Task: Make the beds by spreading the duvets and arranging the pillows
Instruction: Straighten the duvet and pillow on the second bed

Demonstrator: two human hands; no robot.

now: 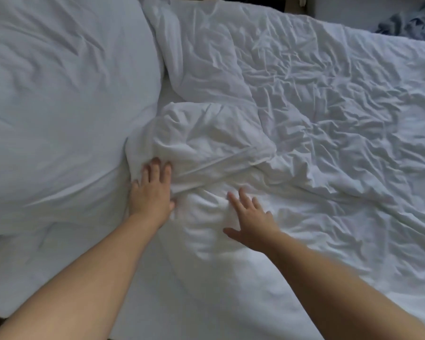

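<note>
A large white pillow [59, 94] fills the left of the head view. To its right a crumpled white duvet [329, 123] covers the bed, its near corner bunched into a folded lump [206, 138]. My left hand [151, 190] lies flat with straight fingers on the bunched corner, right beside the pillow's edge. My right hand [252, 220] rests on the duvet with fingers spread, a little to the right and nearer to me. Neither hand grips the cloth.
A second white pillow [194, 45] lies at the back, partly under the duvet. A strip of bare white sheet [167, 94] shows between pillow and duvet. Bluish crumpled cloth [407, 23] lies at the far right corner. Dark floor shows at the lower left.
</note>
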